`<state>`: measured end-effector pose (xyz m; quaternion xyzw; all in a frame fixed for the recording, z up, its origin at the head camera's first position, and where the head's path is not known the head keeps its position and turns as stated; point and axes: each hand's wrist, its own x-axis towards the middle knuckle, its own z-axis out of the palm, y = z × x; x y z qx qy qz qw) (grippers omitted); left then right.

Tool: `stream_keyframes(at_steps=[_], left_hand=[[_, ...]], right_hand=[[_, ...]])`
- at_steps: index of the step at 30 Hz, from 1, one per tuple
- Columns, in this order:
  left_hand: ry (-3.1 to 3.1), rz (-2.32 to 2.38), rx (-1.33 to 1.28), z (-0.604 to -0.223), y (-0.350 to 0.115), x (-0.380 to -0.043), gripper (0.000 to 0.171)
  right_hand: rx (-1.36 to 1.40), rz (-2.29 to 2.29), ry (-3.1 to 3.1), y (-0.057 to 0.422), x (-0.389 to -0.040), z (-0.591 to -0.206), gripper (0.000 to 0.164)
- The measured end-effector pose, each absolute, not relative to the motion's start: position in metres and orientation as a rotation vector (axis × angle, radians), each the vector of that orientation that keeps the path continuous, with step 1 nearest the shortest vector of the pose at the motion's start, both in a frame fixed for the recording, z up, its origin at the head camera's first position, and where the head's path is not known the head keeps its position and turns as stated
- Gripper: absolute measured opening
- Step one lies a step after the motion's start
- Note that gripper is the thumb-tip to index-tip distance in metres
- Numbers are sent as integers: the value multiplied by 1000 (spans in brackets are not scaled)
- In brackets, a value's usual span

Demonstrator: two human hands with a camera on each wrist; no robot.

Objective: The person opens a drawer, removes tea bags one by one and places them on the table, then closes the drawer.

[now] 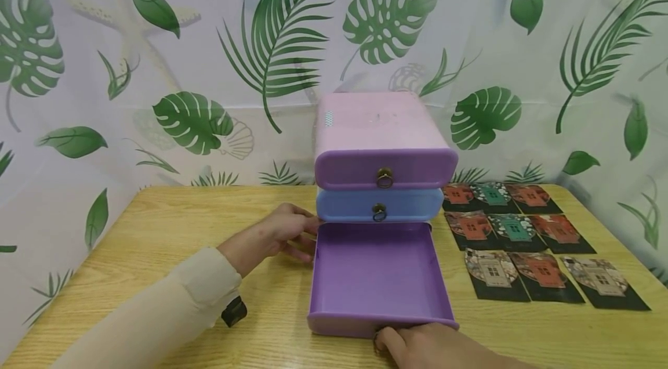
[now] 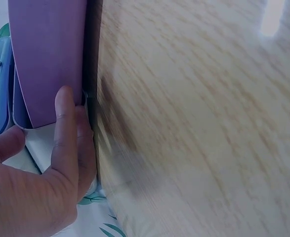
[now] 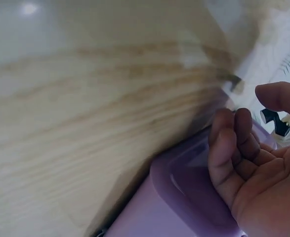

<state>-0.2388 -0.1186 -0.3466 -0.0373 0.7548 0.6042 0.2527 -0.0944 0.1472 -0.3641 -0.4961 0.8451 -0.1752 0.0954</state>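
Observation:
A purple drawer (image 1: 376, 270) stands pulled out from the bottom of a stacked drawer unit, its inside bare. My right hand (image 1: 428, 343) is at the drawer's front, fingers curled at its metal ring pull; in the right wrist view the right hand (image 3: 263, 168) shows bent fingers against the purple front, thumb apart. At the unit's left side, my left hand (image 1: 289, 232) reaches in beside the drawer. The left wrist view shows the left hand (image 2: 51, 173) with straight fingers along the purple drawer side (image 2: 48, 59) and the pale casing (image 2: 41, 148), thumb by the blue drawer.
Above sit a blue drawer (image 1: 349, 205) and a pink-topped case with a purple drawer (image 1: 344, 170), both closed, with ring pulls. Several dark cards (image 1: 537, 276) with house pictures lie in rows at the right of the wooden table (image 1: 172, 212). Behind hangs a leaf-patterned cloth (image 1: 209, 55).

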Motion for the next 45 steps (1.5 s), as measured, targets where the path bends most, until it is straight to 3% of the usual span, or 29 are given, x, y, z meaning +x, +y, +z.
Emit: stream_keyframes(at_steps=[8,18,34,45], left_hand=[[2040,1645,-104,-346,-119,-238,36],[2036,1640,-101,-348,-119,-239,37],[2040,1635,-104,-347,-119,-239,39],[2042,1637,-117,-347,-119,-239,35]], right_hand=[[-1474,-407,2550,151,-105,-359,17],[-1472,-404,2565,150,-112,-356,11],[-1421,-336,2637,146,-129,-352,5],[-1416,-287,2635,146,-146,-349,12]])
